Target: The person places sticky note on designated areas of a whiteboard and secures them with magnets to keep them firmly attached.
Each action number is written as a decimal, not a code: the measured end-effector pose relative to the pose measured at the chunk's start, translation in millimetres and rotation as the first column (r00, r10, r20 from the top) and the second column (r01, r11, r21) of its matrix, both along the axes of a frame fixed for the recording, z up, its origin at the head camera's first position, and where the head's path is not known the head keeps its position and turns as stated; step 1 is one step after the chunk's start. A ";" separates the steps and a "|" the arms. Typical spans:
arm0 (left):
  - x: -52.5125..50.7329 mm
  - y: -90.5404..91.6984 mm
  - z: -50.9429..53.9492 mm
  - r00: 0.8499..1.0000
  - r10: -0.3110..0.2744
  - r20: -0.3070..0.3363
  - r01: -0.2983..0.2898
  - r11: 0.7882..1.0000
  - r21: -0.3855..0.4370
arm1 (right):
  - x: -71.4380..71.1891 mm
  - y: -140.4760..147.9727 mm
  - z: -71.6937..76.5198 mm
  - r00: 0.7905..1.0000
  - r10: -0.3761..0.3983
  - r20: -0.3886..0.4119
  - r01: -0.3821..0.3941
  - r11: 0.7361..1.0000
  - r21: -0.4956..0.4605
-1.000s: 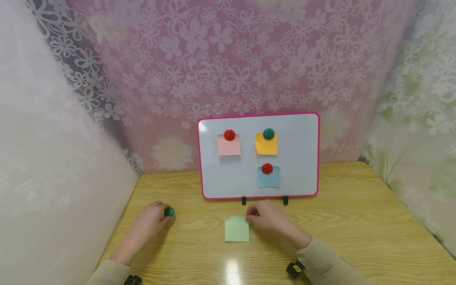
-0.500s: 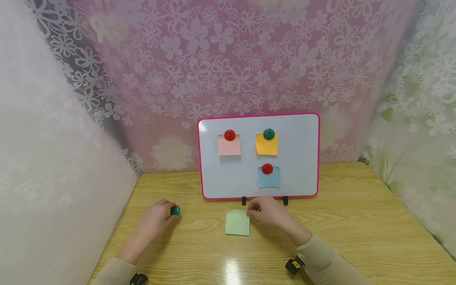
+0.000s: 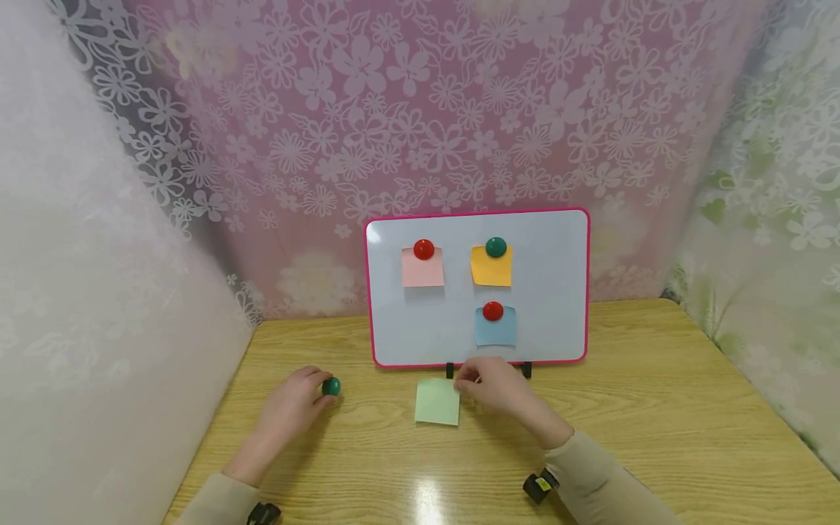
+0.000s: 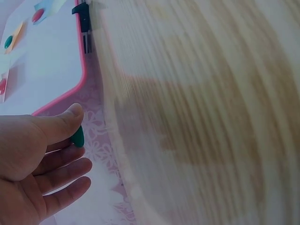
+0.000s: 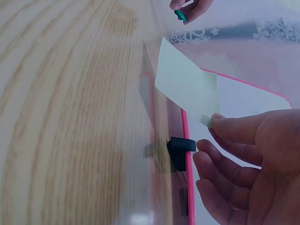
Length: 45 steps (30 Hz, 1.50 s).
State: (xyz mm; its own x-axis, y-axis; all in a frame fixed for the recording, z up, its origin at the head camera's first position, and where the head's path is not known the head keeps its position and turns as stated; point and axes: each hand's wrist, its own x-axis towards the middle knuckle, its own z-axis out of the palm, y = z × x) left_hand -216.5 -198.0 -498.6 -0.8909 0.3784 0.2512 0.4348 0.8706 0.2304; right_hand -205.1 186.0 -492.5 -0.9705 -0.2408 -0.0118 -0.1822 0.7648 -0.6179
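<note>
Between thumb and fingers, my left hand (image 3: pixel 292 408) pinches a round green magnet (image 3: pixel 331 386) above the left part of the table. The left wrist view shows the same magnet (image 4: pixel 78 137) edge-on below the thumb tip. My right hand (image 3: pixel 500 390) pinches a pale green sticky note (image 3: pixel 437 402) by its upper right corner, just in front of the whiteboard's lower edge. In the right wrist view the note (image 5: pixel 186 82) is lifted off the table and tilted. Behind both hands stands a whiteboard (image 3: pixel 551 292) with a pink frame.
On the board, a red magnet (image 3: pixel 424 249) holds a pink note (image 3: pixel 423 273), a green magnet (image 3: pixel 496 247) an orange note (image 3: pixel 491 271), and another red magnet (image 3: pixel 493 311) a blue note (image 3: pixel 495 333). Black feet (image 3: pixel 449 370) support the board on the wooden table (image 3: pixel 367 467).
My left hand has moved right with the green magnet. My right hand has shifted slightly toward the board, carrying the green note up and away from me.
</note>
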 end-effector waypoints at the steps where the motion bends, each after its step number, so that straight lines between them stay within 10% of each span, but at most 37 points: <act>1: -0.2 0.9 -0.1 1.000 -0.002 -0.003 0.002 1.000 0.000 | -0.1 -0.2 0.7 1.000 -0.005 0.000 0.005 1.000 0.002; 45: -3.4 73.0 12.5 0.984 -0.122 -0.128 0.136 0.984 0.112 | -37.3 -8.8 26.7 0.993 -0.079 -0.091 0.082 0.996 0.035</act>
